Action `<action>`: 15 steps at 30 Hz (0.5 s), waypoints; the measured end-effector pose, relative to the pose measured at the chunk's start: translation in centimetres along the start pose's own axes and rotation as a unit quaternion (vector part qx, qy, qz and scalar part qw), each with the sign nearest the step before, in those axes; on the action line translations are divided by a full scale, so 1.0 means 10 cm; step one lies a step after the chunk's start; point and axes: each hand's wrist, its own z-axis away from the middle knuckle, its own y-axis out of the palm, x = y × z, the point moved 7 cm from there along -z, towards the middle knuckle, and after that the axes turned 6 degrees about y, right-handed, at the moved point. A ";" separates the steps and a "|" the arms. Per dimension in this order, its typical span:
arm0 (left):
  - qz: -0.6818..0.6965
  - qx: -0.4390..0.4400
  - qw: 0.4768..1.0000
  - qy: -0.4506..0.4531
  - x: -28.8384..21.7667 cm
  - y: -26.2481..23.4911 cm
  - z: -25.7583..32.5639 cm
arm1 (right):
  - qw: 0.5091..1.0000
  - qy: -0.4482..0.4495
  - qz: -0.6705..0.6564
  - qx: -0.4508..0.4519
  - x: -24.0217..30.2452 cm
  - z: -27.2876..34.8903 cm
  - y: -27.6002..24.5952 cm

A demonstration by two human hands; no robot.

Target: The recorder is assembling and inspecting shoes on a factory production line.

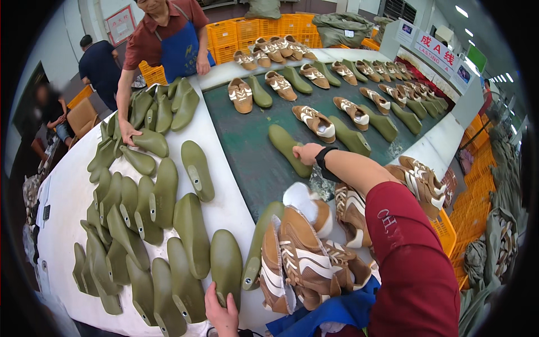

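Note:
My right hand (307,153) reaches forward over the dark green belt, its fingers closed on the end of an olive-green shoe last (285,145). At the lower edge my left hand (222,312) grips the near end of another green shoe last (226,261) that lies on the white table. Beside that one, a further last (264,238) rests against a pile of brown-and-white sneakers (303,253). Several more lasts (165,194) crowd the table to the left.
Rows of sneakers (314,121) and lasts stand along the belt (236,146). Across the table (219,213) a co-worker in a blue apron (182,48) has a hand (128,132) among the lasts. Orange crates (224,35) stand behind; more sneakers (421,182) lie at right.

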 end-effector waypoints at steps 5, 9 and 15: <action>-0.015 -0.006 1.000 0.026 0.02 0.03 0.04 | 0.995 -0.047 0.081 -0.019 0.00 0.37 -0.05; -0.014 -0.009 1.000 0.027 0.02 0.04 0.04 | 0.991 0.008 -0.040 0.128 0.03 0.81 0.00; -0.025 -0.011 1.000 0.011 0.02 0.03 0.05 | 0.915 0.027 -0.262 0.305 0.16 1.73 0.62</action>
